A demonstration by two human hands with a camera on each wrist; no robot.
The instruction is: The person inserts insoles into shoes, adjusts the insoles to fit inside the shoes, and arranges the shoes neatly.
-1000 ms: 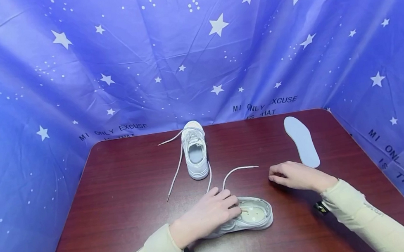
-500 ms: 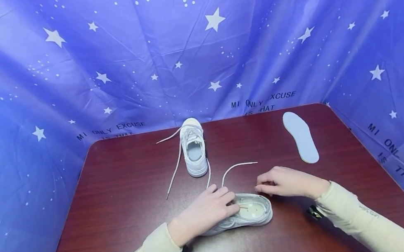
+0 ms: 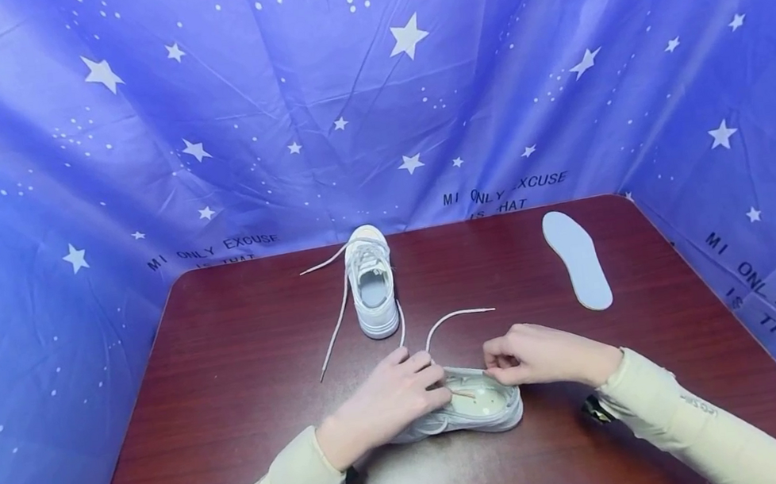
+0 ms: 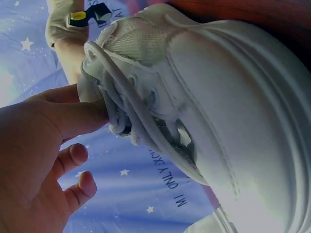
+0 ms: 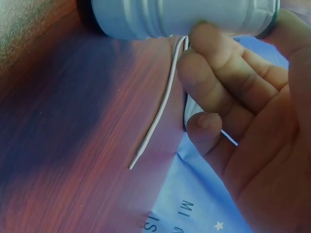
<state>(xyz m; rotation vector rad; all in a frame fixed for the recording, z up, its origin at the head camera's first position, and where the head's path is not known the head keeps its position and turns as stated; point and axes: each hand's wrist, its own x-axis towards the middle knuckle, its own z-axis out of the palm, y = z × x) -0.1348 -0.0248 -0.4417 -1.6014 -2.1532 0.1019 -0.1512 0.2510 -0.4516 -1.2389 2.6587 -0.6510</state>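
Near shoe [image 3: 473, 422] gripped two-handed

Its rim [image 3: 465, 369] is newly pinched by the right hand [image 3: 540, 354], its laced upper [image 4: 131, 92] held by the left hand [image 3: 394, 393]. Nearside of the far shoe [image 3: 378, 323], its long axis is set crosswise, pointed leftward.

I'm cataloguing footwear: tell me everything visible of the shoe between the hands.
The shoe is white, with smooth leather-like sides, a mesh panel and a grooved sole. It rests on the table, opening upward, toe toward the person's left. Inside are a pale dotted base and a tan strip. The lace is threaded, one end on the table beyond. The left hand holds the shoe near the lacing; the right hand pinches its far rim.
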